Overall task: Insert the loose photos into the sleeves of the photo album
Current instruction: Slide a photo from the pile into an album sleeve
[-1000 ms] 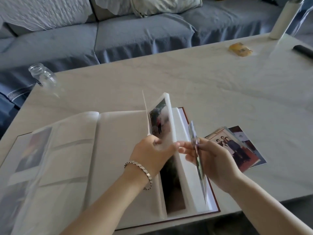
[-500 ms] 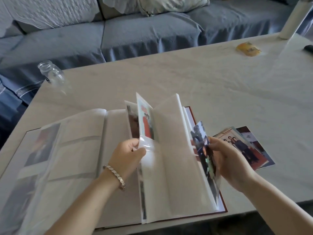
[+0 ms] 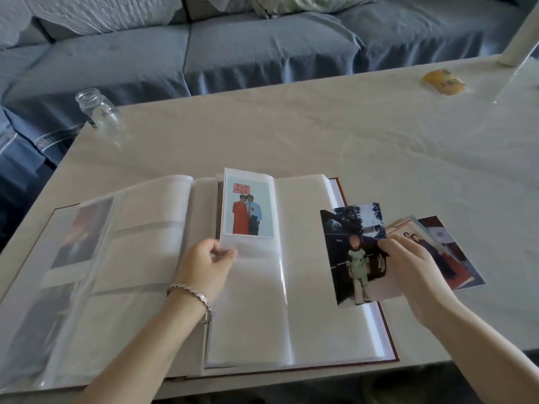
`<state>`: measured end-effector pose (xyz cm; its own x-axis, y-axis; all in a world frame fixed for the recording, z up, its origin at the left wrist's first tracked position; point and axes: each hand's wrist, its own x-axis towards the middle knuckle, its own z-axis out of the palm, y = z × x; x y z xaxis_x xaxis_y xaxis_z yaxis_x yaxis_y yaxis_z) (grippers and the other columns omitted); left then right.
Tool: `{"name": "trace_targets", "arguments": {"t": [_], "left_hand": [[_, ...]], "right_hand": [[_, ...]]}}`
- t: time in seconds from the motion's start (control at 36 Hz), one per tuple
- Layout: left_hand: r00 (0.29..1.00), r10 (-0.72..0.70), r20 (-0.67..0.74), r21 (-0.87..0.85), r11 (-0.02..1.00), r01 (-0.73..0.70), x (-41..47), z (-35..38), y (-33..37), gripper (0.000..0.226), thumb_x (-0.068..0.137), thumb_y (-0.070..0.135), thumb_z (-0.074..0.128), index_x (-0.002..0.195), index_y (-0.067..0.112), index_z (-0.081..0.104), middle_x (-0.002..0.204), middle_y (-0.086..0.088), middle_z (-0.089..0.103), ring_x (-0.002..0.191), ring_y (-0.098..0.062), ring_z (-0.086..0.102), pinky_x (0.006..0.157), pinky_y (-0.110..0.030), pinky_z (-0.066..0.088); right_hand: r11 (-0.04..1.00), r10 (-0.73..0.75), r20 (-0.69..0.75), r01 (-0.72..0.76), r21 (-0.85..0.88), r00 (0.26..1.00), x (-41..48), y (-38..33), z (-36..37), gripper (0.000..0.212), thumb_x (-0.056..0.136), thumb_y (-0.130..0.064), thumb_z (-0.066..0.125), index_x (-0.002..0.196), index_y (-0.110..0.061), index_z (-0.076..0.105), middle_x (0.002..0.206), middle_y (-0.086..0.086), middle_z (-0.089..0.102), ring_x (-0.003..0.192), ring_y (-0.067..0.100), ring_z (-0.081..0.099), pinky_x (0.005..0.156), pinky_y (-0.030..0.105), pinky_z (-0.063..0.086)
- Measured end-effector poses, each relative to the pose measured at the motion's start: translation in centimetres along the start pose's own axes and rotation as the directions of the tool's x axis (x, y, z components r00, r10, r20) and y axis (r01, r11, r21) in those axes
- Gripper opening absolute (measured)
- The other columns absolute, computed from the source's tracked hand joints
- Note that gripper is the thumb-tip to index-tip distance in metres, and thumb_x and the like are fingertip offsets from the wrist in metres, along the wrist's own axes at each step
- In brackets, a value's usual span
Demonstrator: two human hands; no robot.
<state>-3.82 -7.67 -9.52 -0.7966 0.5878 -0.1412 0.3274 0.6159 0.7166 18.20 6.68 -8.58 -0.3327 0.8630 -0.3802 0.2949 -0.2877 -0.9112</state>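
the photo album [image 3: 306, 287] lies open on the tabletop [image 3: 320, 135]. the left hand [image 3: 204, 263] pinches a sleeve page [image 3: 253, 258] near the album's spine. the right hand [image 3: 408, 269] pinches a loose photo [image 3: 350, 243] over the album's right edge, just beside the photo pile [image 3: 449, 258].

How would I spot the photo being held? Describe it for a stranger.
Find the photo album on the table. Over its right edge, the right hand pinches a loose photo. It is dark, with a small figure in pale green, unlike the reddish photos lying flat beside it.
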Motion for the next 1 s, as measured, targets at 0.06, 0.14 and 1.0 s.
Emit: {"name": "trace_targets", "arguments": {"t": [0.06, 0.14, 1.0], "left_hand": [[0.998, -0.046, -0.051, 0.008, 0.999, 0.047, -0.1, 0.0, -0.4, 0.015, 0.084, 0.017, 0.066, 0.083, 0.016, 0.051, 0.078, 0.001, 0.057, 0.076, -0.023, 0.054, 0.062, -0.024, 0.034], [0.991, -0.029, -0.131, 0.068, 0.997, 0.038, -0.6, 0.0, -0.7, 0.038, 0.084, 0.012, 0.065, 0.119, 0.015, 0.049, 0.105, -0.004, 0.059, 0.094, -0.030, 0.057, 0.072, -0.030, 0.039], [0.891, 0.227, 0.394, 0.585, 0.686, -0.433, -3.9, 2.9, -2.6, 0.080, 0.047, 0.067, -0.048, 0.118, 0.030, -0.047, 0.130, 0.005, -0.052, 0.121, -0.014, -0.048, 0.090, -0.023, -0.043]], "right_hand": [[1.000, 0.025, 0.022, -0.025, -0.010, 0.999, -0.2, -0.1, 0.4, 0.016, 0.095, -0.016, 0.049, 0.083, -0.014, 0.060, 0.085, 0.008, 0.064, 0.076, 0.021, 0.060, 0.059, 0.030, 0.047], [0.998, 0.062, 0.071, -0.060, -0.026, 0.996, -0.6, 0.2, 1.1, 0.013, 0.094, -0.016, 0.051, 0.086, -0.013, 0.061, 0.081, 0.007, 0.066, 0.072, 0.018, 0.060, 0.058, 0.029, 0.047], [0.989, -0.046, -0.123, 0.063, 0.134, 0.991, -3.3, 2.7, 5.2, 0.009, 0.092, -0.016, 0.054, 0.101, -0.017, 0.055, 0.077, 0.000, 0.071, 0.067, 0.013, 0.067, 0.062, 0.032, 0.055]]}}
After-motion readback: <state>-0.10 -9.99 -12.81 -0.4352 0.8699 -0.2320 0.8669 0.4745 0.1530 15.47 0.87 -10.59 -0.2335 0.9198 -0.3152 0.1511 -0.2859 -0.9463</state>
